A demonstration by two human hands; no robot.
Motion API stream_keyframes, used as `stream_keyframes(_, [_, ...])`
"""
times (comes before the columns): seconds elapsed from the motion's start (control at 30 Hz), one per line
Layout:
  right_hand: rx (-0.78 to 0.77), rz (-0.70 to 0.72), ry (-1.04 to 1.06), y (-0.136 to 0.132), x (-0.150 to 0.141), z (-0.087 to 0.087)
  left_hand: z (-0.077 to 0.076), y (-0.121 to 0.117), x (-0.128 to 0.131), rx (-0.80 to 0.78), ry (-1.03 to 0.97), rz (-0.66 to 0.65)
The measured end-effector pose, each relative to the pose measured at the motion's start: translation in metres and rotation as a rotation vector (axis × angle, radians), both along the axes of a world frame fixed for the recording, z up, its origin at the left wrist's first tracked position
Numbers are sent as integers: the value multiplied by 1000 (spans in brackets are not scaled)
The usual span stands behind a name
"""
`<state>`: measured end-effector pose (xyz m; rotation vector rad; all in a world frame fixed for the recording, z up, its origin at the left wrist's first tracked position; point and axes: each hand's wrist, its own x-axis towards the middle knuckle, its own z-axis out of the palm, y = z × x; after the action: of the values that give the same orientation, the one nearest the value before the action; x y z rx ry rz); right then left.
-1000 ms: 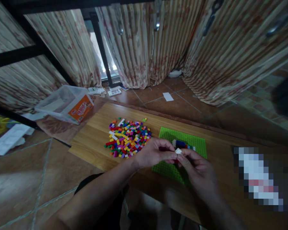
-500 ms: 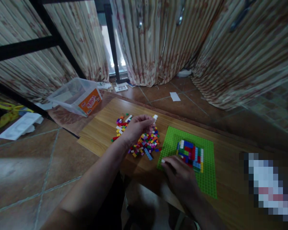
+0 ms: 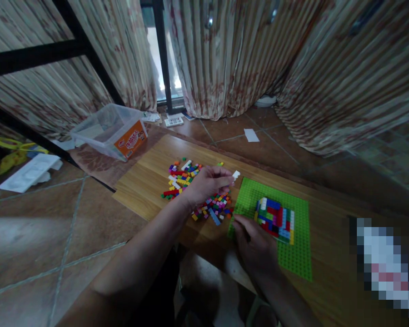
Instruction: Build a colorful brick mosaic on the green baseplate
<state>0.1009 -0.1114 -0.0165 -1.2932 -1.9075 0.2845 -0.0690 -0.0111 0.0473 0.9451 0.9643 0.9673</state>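
Note:
My left hand (image 3: 213, 184) is closed in a pinch on a white toy brick (image 3: 236, 174), held above the right side of a pile of loose, many-coloured bricks (image 3: 204, 213). My right hand (image 3: 257, 245) rests low over the near left part of a green baseplate (image 3: 295, 261). Its thumb and forefinger are pressed together, and whatever is between them cannot be made out. On the baseplate, just beyond the right hand, sits a built block of multicoloured bricks (image 3: 276, 218), partly hidden by the fingers. A small white brick (image 3: 221, 217) lies at the pile's near edge.
The wooden table (image 3: 139, 181) carries pile and baseplate. On the floor beyond its left end stands a clear plastic box (image 3: 112, 131) with an orange label. A white tray (image 3: 30, 172) lies further left. Striped curtains (image 3: 225, 59) hang behind. A pixelated patch covers the right edge.
My left hand has shifted right with the white brick, toward the baseplate. A white bit at my right fingertips no longer shows there. The whole view has moved slightly.

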Motion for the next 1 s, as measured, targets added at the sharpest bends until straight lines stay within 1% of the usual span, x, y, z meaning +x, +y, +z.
stream_keyframes(0.07, [22,-27,33,-1,1,9,-3,-3,4,14,-8,-58])
stream_keyframes(0.13, [-1,-92,86,-1,4,18,-5,-6,10,14,-14,-132])
stream_keyframes(0.23, [-110,-215,229,1,10,29,-6,-11,21,19,-32,-235])
stream_keyframes(0.3, [-199,-258,358,4,15,32,-6,-15,29,37,-50,-285])
stream_keyframes(0.37, [-259,-266,485,7,19,34,-6,-21,38,71,-59,-313])
stream_keyframes(0.43, [-285,-258,579,11,23,36,-6,-27,46,123,-53,-323])
stream_keyframes(0.53, [-315,-238,648,14,30,45,-7,-33,57,211,-5,-306])
stream_keyframes(0.6, [-321,-255,645,16,39,53,-8,-33,60,271,57,-287])
stream_keyframes(0.67, [-307,-327,608,18,53,60,-9,-30,61,325,129,-259])
stream_keyframes(0.73, [-279,-427,518,19,72,64,-10,-25,59,361,198,-200])
stream_keyframes(0.8, [-239,-495,374,22,89,63,-12,-20,56,388,276,-129])
stream_keyframes(0.9, [-190,-472,207,27,104,56,-14,-15,53,423,406,-77])
stream_keyframes(1.0, [-181,-396,112,34,104,47,-16,-16,54,421,488,-105])
